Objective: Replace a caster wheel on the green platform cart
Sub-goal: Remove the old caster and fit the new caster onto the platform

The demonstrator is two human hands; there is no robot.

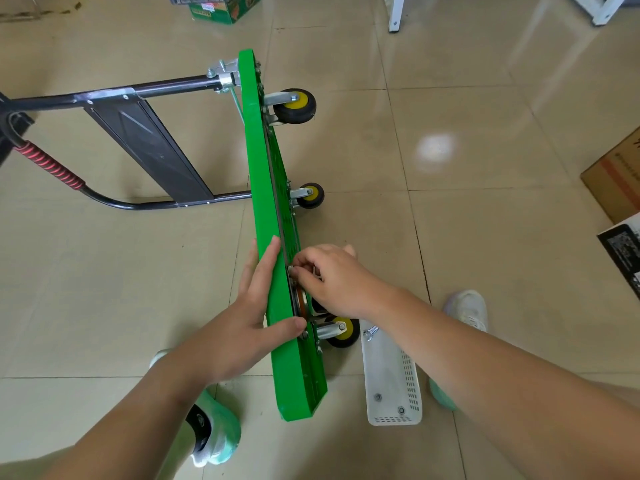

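1. A mint and white shoe [214, 439] stands on the near part of the floor [104, 271], left of the cart's near end. A white shoe [467, 310] stands further right.
2. A white plastic tray [388, 368] lies on the floor just right of the cart's near end. It holds two small fasteners at its near end and a wrench [370, 332] at its far end.
3. The green platform cart [258, 161] stands tipped on one long edge and runs from near to far. Its underside faces right.
4. The left hand [249, 317] clamps the cart's upper edge, with straight fingers flat on the left face and the thumb hooked over onto the underside.
5. The right hand [332, 282] reaches to the underside, its fingertips pinching a small silver fastener [291, 268]. Just nearer is a round metal swivel plate [299, 301].
6. A near caster [344, 330] with a yellow hub sticks out to the right, just below that wrist.
7. Further along are a second caster [310, 195] and a far caster [295, 105], both black with yellow hubs.
8. The black handle frame [145, 147] lies out to the left of the cart's far end, and a red and black wrapped cord [48, 164] is on it.
9. A green carton [218, 10] and a white furniture leg [394, 12] stand at the far side of the floor. A cardboard box [616, 178] sits at the right.
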